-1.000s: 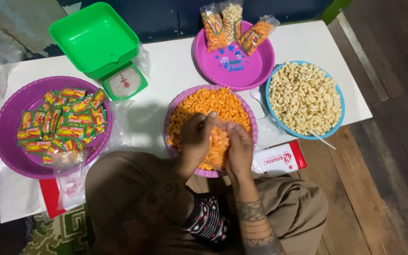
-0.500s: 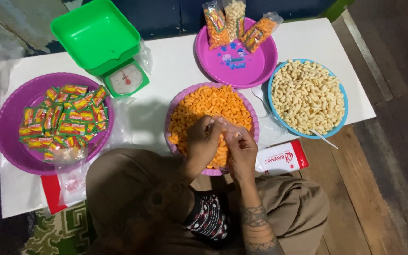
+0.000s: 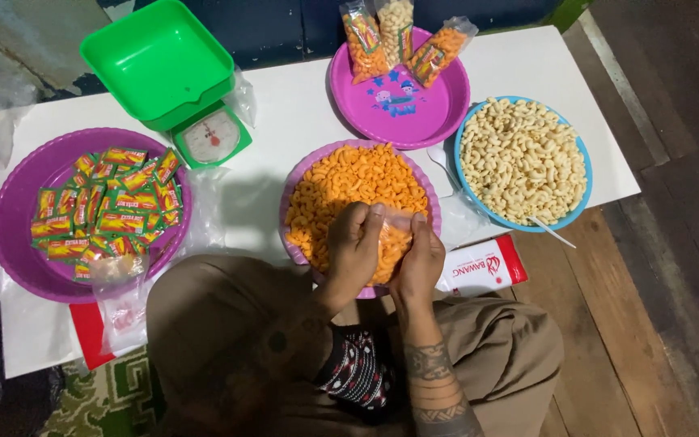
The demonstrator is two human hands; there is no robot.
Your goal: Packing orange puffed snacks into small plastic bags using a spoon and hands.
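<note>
My left hand point(image 3: 352, 247) and my right hand point(image 3: 420, 259) together hold a small clear plastic bag point(image 3: 392, 235) partly filled with orange curled snacks. The bag sits between my palms over the near edge of a purple plate point(image 3: 291, 191) heaped with the same orange snacks point(image 3: 357, 182). Fingers of both hands pinch the bag's top, which is hard to make out.
A blue plate of pale snacks point(image 3: 521, 162) with a spoon point(image 3: 551, 231) stands right. Behind, a magenta plate point(image 3: 398, 113) holds three filled bags point(image 3: 398, 36). A green scale point(image 3: 175, 81) and a purple plate of sachets point(image 3: 103, 206) are left. A red-white packet point(image 3: 479, 267) lies by my knee.
My hands have shifted slightly and closed round the bag, which sits lower over the plate than a second ago. Nothing else has moved.
</note>
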